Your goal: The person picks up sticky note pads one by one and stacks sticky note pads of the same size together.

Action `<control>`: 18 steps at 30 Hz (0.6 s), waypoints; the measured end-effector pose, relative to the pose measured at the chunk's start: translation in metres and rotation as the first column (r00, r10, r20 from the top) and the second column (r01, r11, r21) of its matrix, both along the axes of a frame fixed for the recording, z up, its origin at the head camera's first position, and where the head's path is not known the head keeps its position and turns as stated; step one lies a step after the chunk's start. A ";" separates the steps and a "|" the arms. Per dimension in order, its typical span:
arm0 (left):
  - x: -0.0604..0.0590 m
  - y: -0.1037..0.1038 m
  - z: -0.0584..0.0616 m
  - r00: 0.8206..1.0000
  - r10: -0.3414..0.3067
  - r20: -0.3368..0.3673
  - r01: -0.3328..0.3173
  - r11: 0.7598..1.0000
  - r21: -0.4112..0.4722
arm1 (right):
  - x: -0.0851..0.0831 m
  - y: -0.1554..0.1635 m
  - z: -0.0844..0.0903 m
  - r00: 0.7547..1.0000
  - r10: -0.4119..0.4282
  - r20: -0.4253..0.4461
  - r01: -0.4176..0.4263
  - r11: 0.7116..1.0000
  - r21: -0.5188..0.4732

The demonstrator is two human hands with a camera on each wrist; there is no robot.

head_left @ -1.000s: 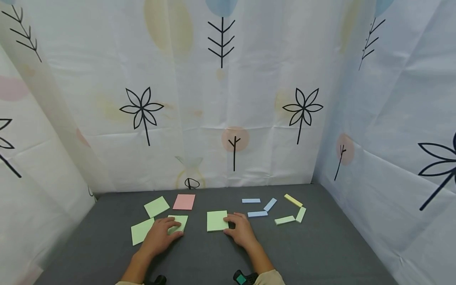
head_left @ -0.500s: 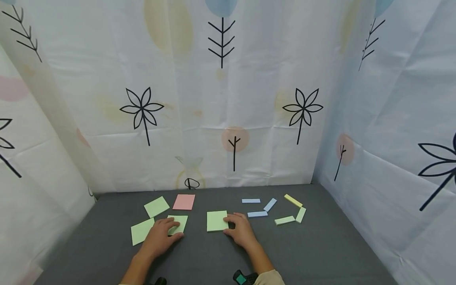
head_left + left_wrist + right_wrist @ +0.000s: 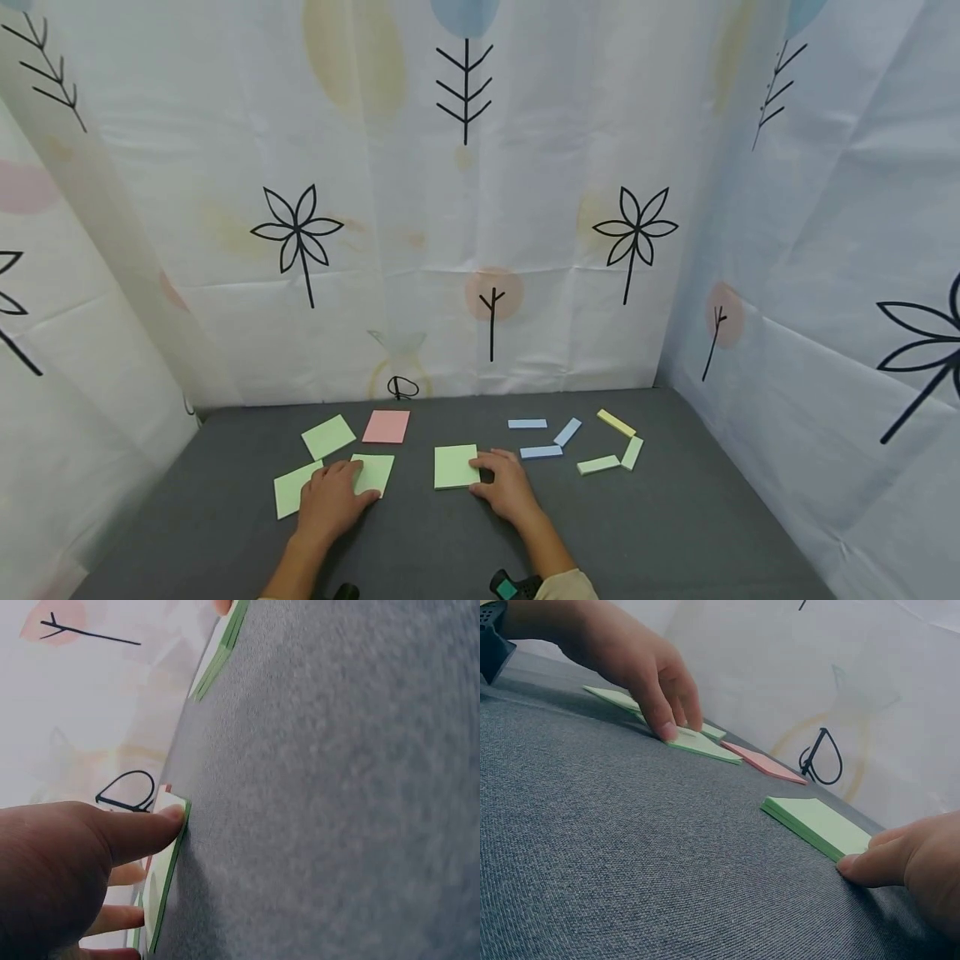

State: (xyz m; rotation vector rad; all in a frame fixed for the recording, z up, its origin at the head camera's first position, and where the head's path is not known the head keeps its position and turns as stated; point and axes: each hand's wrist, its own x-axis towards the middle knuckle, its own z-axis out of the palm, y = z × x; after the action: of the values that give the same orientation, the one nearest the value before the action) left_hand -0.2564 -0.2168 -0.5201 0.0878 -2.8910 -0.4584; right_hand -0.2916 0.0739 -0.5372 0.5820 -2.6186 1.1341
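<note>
Flat pale green squares lie on the dark grey table. My left hand point(image 3: 330, 504) is over the left group, its thumb on the near edge of one green square point(image 3: 375, 472). Its other fingers reach toward that square's left side, fairly straight in the left wrist view. My right hand point(image 3: 507, 487) holds the right edge of a thicker green square point(image 3: 456, 467), which looks like two stacked layers in the right wrist view. Its thumb is at the near corner point(image 3: 847, 862) and a finger lies farther back along the edge. Part of that edge is hidden by the hand.
Two more green squares point(image 3: 328, 436) and a pink square point(image 3: 386, 426) lie around the left hand. On the right are three blue strips point(image 3: 542, 452), a yellow strip point(image 3: 617, 422) and two pale green strips point(image 3: 598, 465). Patterned white cloth point(image 3: 405, 317) walls the table point(image 3: 675, 533).
The left hand's fingers have drawn back leftward off the top of the green square, showing more of it. The right hand and the squares stay in place.
</note>
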 end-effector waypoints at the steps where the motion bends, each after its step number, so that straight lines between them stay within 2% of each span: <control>1: 0.000 0.001 0.001 1.000 0.002 0.002 -0.002 1.000 0.014 | 0.000 0.000 0.000 1.000 0.001 0.000 -0.001 1.000 0.000; 9: -0.005 0.005 0.001 0.999 -0.016 -0.028 0.019 0.994 0.109 | 0.001 -0.001 0.001 1.000 -0.007 0.000 0.007 1.000 0.000; 18: -0.008 0.003 -0.006 0.993 -0.044 -0.114 0.069 0.971 0.229 | 0.002 -0.002 0.001 1.000 -0.009 -0.008 0.009 1.000 0.000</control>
State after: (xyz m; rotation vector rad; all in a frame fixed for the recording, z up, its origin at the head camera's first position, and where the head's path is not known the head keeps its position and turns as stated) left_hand -0.2645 -0.2143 -0.5263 0.0163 -2.7281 -0.7861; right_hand -0.2900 0.0719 -0.5362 0.5728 -2.6120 1.1264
